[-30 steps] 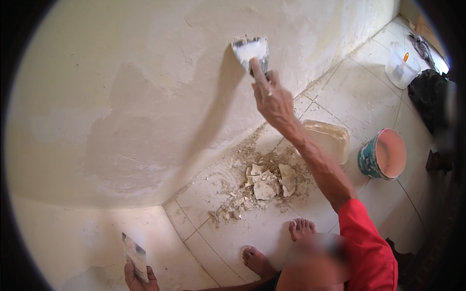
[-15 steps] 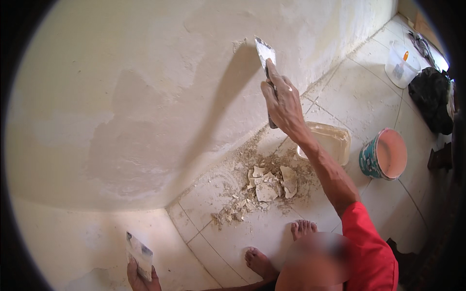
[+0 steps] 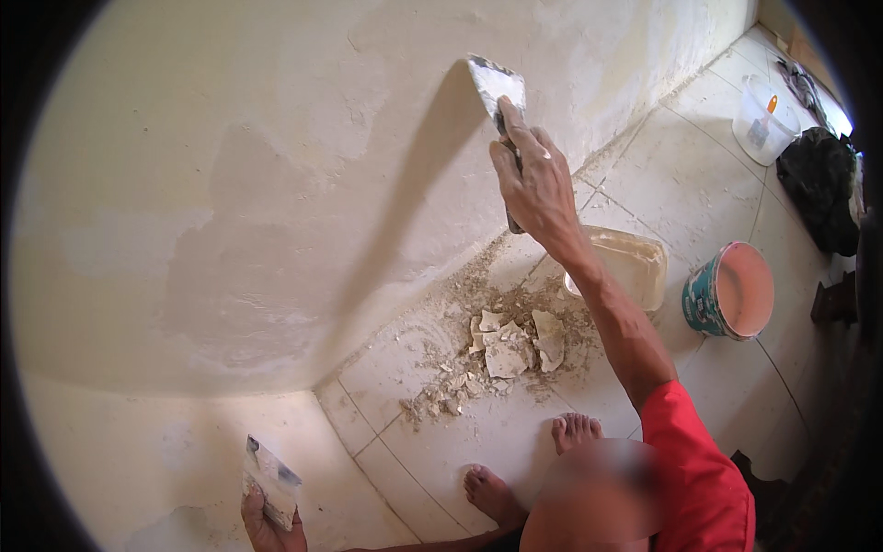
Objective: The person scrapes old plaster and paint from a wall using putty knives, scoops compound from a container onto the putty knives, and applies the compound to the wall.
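My right hand (image 3: 538, 184) is closed on the dark handle of a putty knife (image 3: 498, 85), index finger stretched along it toward the blade. White paste coats the blade, which is at the plastered wall (image 3: 303, 184); whether its edge touches I cannot tell. A long shadow falls from it down the wall. At the lower left my left hand (image 3: 269, 526) grips a second flat-bladed putty knife (image 3: 271, 483), smeared with pale paste and held upright near the adjoining wall. Damp darker patches and paler streaks mark the wall between both hands.
Broken plaster pieces (image 3: 509, 352) and crumbs lie on the tiled floor by my bare feet. Beyond my right forearm are a paste-smeared rectangular tray (image 3: 635, 267), a teal bucket (image 3: 704, 299), a clear tub (image 3: 766, 129) with an orange-handled tool, and a black bag (image 3: 817, 189).
The right putty knife has moved slightly up the wall, and its blade now faces more toward me. My left hand's knife has shifted a little to the right and tilted.
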{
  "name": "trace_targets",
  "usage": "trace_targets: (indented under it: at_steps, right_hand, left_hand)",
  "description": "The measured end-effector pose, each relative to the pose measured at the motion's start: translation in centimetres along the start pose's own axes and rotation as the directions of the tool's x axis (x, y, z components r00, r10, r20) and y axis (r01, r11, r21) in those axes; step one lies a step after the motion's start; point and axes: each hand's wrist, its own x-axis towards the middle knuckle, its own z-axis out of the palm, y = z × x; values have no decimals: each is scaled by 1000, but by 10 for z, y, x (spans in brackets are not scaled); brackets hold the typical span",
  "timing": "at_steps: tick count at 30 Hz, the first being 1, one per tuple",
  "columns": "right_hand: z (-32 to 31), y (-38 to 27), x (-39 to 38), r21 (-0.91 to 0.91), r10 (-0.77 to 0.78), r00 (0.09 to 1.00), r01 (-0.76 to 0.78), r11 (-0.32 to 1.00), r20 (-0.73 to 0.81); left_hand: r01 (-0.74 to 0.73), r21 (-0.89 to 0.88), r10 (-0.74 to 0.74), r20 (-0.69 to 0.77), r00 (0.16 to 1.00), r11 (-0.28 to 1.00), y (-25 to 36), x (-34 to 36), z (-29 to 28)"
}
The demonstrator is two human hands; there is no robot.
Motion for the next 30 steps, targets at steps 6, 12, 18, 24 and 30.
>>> trace_targets:
  at_steps: [6, 12, 18, 24, 30]
  right_hand:
    - [18, -17, -45, -35, -26, 969, 36, 999, 245]
    - [10, 23, -18, -83, -91, 995, 94, 992, 38]
    - [52, 82, -40, -103, -58, 995, 66, 993, 84]
    - [6, 33, -42, 255, 448, 853, -511, 821, 267]
    - [11, -13, 3, 378, 392, 871, -483, 790, 296]
  left_hand:
    - [17, -99, -2, 148, 989, 995, 1, 4, -3]
    - [96, -148, -49, 295, 954, 984, 2, 11, -9]
    - [19, -70, -9, 137, 991, 997, 1, 5, -3]
    - [30, -93, -9, 221, 975, 995, 0, -1, -5]
    - [-1, -38, 6, 124, 992, 999, -2, 6, -1]
